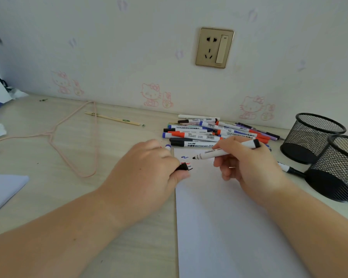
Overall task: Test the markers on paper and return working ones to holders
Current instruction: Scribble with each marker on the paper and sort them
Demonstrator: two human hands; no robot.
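1. While the right hand (247,165) pinches an uncapped black marker (227,151) between thumb and fingers, its grip is tight round the barrel, and the tip hangs just above the top of the paper (229,227); whether it touches I cannot tell.
2. Across from it the left hand (149,169) holds a small black cap (182,167) in a narrow pinch, resting at the paper's left edge; this looks like the marker's own cap.
3. Near the tip lie short blue, red and black test marks (186,160); so the step in hand appears to be the trial stroke of this marker.
4. Beyond the paper a pile of markers (209,133) waits on the desk (88,197); two black mesh holders (311,137) stand to the right, with one marker (289,169) lying beside them.
5. Next, I judge, the tip must press and drag lightly; if ink shows, cap it and stand it in a holder.
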